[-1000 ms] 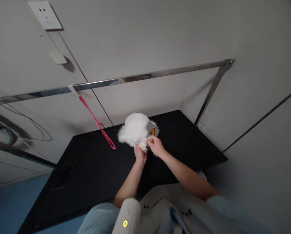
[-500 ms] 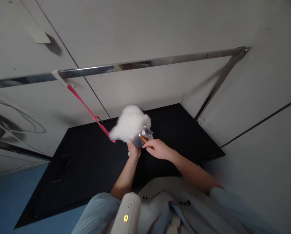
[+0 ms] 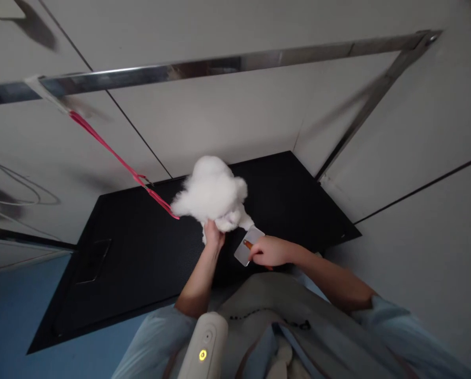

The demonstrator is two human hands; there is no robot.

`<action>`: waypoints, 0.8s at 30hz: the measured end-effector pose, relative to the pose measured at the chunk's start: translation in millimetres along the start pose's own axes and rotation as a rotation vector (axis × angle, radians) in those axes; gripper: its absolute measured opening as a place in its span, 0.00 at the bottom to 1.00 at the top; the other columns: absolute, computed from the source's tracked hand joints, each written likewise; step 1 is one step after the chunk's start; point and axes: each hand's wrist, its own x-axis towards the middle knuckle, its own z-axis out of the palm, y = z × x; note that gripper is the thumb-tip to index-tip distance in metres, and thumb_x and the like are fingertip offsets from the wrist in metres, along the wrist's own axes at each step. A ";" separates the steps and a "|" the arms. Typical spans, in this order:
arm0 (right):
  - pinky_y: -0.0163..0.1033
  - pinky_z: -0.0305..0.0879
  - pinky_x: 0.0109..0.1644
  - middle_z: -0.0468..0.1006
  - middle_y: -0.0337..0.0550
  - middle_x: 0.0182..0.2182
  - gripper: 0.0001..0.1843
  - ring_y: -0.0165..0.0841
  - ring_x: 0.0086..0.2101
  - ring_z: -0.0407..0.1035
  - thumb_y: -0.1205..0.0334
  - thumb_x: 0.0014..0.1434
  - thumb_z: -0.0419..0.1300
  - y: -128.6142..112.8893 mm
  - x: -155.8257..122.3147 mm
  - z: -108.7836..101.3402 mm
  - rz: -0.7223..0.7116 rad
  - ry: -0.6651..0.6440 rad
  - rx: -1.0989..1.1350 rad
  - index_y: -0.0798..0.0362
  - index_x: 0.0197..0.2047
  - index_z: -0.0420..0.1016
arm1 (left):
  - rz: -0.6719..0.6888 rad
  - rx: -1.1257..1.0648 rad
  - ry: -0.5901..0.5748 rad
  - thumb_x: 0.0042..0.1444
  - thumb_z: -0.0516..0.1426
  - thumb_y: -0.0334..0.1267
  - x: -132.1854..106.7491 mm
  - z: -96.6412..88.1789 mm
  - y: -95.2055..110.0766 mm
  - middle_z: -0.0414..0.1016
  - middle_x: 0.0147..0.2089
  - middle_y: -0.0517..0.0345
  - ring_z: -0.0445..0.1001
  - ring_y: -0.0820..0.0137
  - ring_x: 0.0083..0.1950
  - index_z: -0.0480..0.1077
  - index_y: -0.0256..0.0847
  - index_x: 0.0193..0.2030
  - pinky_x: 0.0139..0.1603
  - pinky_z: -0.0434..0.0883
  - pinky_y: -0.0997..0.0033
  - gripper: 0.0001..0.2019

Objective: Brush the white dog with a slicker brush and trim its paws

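Observation:
A fluffy white dog (image 3: 211, 190) is on the black grooming table (image 3: 140, 252), with a pink leash (image 3: 112, 158) running to its left end. My left hand (image 3: 214, 235) is closed on the dog's near side, on fur or a leg; which of the two I cannot tell. In my right hand (image 3: 272, 250) is a slicker brush (image 3: 242, 253), gripped by its orange-brown handle. The brush's flat back faces up, and its far edge is at a tuft of white fur or a limb stretching to the right. The bristles are hidden underneath.
A metal bar frame (image 3: 203, 68) spans the table, and a white strap (image 3: 46, 95) ties the leash to it. Pale wall panels stand behind. Cables (image 3: 22, 184) hang at the left. A white device with a yellow light (image 3: 203, 347) sits at my chest.
The brush in my right hand has moved right and toward me, off the dog's near side, and its back now tilts up. My left hand keeps its hold. The view has shifted.

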 end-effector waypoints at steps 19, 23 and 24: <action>0.37 0.66 0.43 0.83 0.44 0.37 0.16 0.37 0.39 0.76 0.64 0.58 0.52 -0.5 -2.5 35.6 0.053 0.188 -0.336 0.47 0.42 0.82 | 0.026 0.091 -0.011 0.46 0.61 0.43 -5.5 -9.3 -14.1 0.78 0.40 0.50 0.76 0.65 0.42 0.72 0.37 0.41 0.44 0.72 0.68 0.16; 0.38 0.65 0.47 0.81 0.43 0.45 0.20 0.37 0.44 0.75 0.64 0.60 0.50 3.2 5.2 35.0 0.012 0.292 -0.252 0.46 0.49 0.79 | 0.019 0.123 0.016 0.46 0.60 0.44 -5.5 -10.7 -13.4 0.78 0.35 0.52 0.76 0.66 0.35 0.72 0.35 0.37 0.38 0.73 0.69 0.15; 0.38 0.65 0.47 0.81 0.43 0.44 0.19 0.37 0.44 0.75 0.65 0.59 0.51 4.8 6.9 34.4 0.020 0.273 -0.240 0.46 0.48 0.79 | 0.013 0.120 0.005 0.45 0.60 0.43 -5.2 -11.3 -13.0 0.77 0.35 0.53 0.76 0.67 0.35 0.72 0.36 0.37 0.38 0.73 0.69 0.15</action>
